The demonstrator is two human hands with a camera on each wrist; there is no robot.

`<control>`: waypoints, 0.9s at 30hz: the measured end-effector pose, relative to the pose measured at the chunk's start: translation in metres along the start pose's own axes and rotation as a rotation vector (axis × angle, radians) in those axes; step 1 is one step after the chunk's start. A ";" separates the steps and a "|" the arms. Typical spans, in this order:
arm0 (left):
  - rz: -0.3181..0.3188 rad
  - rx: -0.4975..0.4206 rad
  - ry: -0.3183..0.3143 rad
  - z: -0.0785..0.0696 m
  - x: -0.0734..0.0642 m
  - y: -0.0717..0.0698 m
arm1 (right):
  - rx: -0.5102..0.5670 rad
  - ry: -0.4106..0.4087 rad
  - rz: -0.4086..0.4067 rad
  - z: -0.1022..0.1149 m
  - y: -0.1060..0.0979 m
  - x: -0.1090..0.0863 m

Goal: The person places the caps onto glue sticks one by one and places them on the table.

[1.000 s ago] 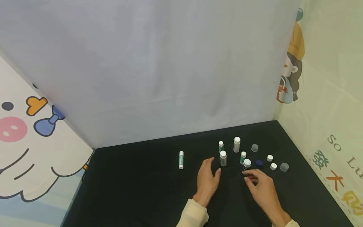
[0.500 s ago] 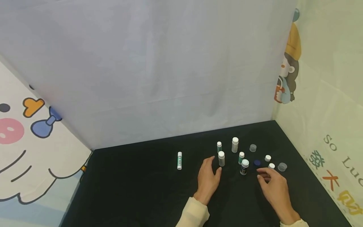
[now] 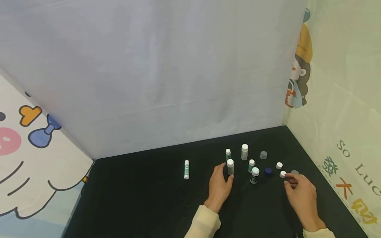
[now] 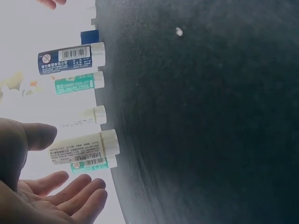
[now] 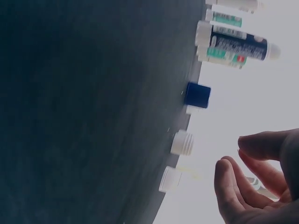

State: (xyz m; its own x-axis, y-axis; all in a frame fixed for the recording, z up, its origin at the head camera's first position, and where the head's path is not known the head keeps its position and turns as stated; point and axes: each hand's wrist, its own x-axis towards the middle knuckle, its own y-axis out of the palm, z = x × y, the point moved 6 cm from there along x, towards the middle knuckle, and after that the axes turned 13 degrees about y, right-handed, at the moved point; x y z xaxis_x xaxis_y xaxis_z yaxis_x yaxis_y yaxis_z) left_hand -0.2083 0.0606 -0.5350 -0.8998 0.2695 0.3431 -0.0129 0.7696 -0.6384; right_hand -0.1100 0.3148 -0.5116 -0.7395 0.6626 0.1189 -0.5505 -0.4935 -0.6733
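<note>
In the head view, reckoned from its middle, a pale grey-lilac cloth (image 3: 148, 72), faintly creased, hangs at 12 o'clock. A black tabletop (image 3: 131, 198) spreads at 6 o'clock. Toward 9 o'clock a white printed panel (image 3: 61, 158) carries an orange shape (image 3: 29, 115), a pink circle (image 3: 9, 141) and a blue bow (image 3: 43, 134). Toward 3 o'clock stands a pale yellow-green cloth (image 3: 342, 92), with a yellow-hatted cartoon figure (image 3: 303, 81) at 2 o'clock and red and yellow characters at 4 o'clock
</note>
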 end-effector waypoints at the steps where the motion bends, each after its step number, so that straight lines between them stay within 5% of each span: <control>1: -0.001 -0.005 0.000 0.000 0.000 0.001 | 0.002 0.002 -0.004 -0.001 -0.001 0.002; 10: -0.057 -0.052 0.015 -0.003 0.003 0.002 | -0.041 -0.016 -0.032 -0.009 -0.004 0.015; 27: -0.054 -0.044 0.050 -0.006 0.015 0.008 | -0.138 -0.018 0.127 -0.023 0.005 0.040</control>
State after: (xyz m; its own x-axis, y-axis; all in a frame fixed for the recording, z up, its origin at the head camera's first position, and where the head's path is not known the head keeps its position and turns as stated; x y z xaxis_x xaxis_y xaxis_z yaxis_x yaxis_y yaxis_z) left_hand -0.2199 0.0745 -0.5313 -0.8755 0.2544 0.4108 -0.0406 0.8084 -0.5872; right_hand -0.1335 0.3516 -0.5266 -0.8073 0.5888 0.0386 -0.3944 -0.4898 -0.7775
